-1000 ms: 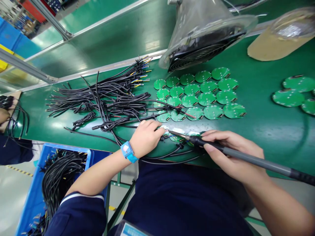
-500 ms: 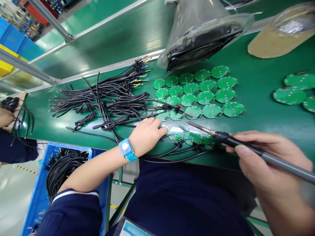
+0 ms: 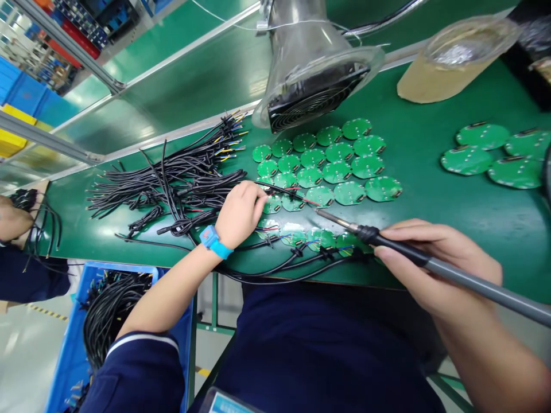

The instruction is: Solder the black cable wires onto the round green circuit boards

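While the right hand (image 3: pixel 434 269) is closed around the grey handle of a soldering iron (image 3: pixel 413 258), the iron's metal tip hangs just above the green bench (image 3: pixel 451 201), clear of any board, at the near edge of the board grid (image 3: pixel 327 166). That grid, several rows of round green boards lying flat and close together, serves as the landmark for this report.

Left hand (image 3: pixel 239 212): at the grid's near-left corner, fingers curled down onto a black cable (image 3: pixel 275 188) that runs across the nearest boards. The fingertips are hidden from view, so whether they pinch the cable or only press on it cannot be told. A blue wrist strap (image 3: pixel 214 241) sits on that wrist.

Nearer the person than the grid, a row of wired boards (image 3: pixel 321 238) lies along the bench edge, each with a black lead trailing toward the left; the iron's shaft passes over the right end of this row.

Left of the grid, a loose heap of black cables (image 3: pixel 172 178) with stripped coloured ends is spread on the bench. Behind the grid stands a fan (image 3: pixel 312 103) in a clear shroud, tilted toward the boards. Right of the grid, well apart, lie four more boards (image 3: pixel 491 152). Far right behind the grid sits a tan container (image 3: pixel 443 74) under clear film.

Below the bench, left of the grid, a blue bin (image 3: pixel 64 355) holds more cables. At the far left, another person's hand (image 3: pixel 11 221) holds a bundle of cables.
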### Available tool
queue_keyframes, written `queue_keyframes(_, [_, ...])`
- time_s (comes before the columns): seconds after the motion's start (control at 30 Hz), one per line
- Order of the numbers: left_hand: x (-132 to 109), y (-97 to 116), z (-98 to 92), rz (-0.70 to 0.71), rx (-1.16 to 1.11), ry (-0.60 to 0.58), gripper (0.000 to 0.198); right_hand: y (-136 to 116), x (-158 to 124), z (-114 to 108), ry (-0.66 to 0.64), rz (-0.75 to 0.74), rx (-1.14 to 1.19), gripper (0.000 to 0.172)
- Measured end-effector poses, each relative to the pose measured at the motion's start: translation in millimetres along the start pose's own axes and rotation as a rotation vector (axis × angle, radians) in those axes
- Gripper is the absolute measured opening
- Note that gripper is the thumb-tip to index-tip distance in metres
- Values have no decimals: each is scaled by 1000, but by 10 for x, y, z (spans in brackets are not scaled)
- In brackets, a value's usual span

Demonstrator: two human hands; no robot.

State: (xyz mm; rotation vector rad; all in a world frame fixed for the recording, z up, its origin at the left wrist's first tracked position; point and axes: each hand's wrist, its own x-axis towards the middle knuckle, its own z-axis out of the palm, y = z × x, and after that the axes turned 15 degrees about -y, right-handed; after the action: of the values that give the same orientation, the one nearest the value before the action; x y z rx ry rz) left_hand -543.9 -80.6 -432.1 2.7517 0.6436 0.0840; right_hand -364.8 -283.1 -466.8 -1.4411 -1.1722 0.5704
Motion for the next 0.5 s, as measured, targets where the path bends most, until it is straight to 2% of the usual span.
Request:
queue_keyframes(0.07, [-87,90,-55,30,-104,116,11,-5,16,-20,-54,-15,31,21])
queue_keyframes(0.1, [-125,149,-81,52,-127,136,10,1,19,-28,-86,-22,59,20])
queue_keyframes(0.13, [-155,212,-97,78,-135,122,9,10,20,-34,-119,-25,91,18])
queue_keyframes(0.2, [-188,336,-81,138,-129,21,7,33,10,-43,-164,-18,149,16])
queue_keyframes(0.3, [-176,459,57,166,-140,-100,9,48,-14,-52,-193,12,166,14])
queue_keyframes(0.4, [-140,485,206,87,-153,-99,10,41,-24,-56,-205,18,91,12])
queue_keyframes(0.5, [-123,474,259,42,-171,-84,11,36,-17,-51,-238,20,12,11])
